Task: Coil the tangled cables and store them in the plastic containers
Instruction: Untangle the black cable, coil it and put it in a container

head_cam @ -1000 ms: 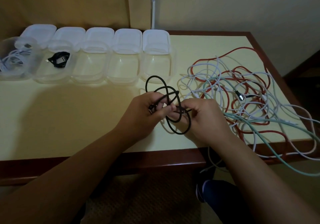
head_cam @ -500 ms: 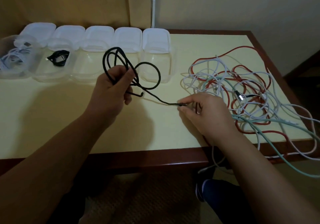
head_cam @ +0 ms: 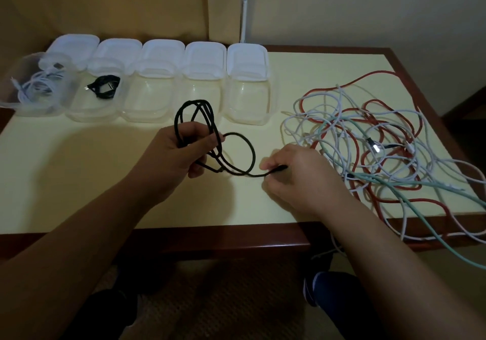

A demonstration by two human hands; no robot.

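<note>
head view: the left hand point(head_cam: 181, 153) is raised a little over the middle of the pale yellow table with a dark wooden rim point(head_cam: 79, 182), its fingers curled round several loops of a thin black cable point(head_cam: 244, 150). the loops rise above the fist toward the far side, and one wider loop hangs out to the right of it. from there the cable runs right to the right hand point(head_cam: 297, 179), which pinches the cable's end between thumb and fingertips, the other fingers tucked in; this hand sits low over the table, near its near edge.

just right of the right hand lies a tangled heap of red, white and pale green cables point(head_cam: 373, 142), spread over the right part of the table, with a few strands hanging over the near and right edges.

along the far left side stands a row of clear plastic containers with white lids tipped open behind them point(head_cam: 200, 95). the leftmost one holds a coiled white cable point(head_cam: 39, 87); the one next to it holds a small coiled black cable point(head_cam: 104, 88). a white rod point(head_cam: 244, 10) stands upright against the wall behind the table.
</note>
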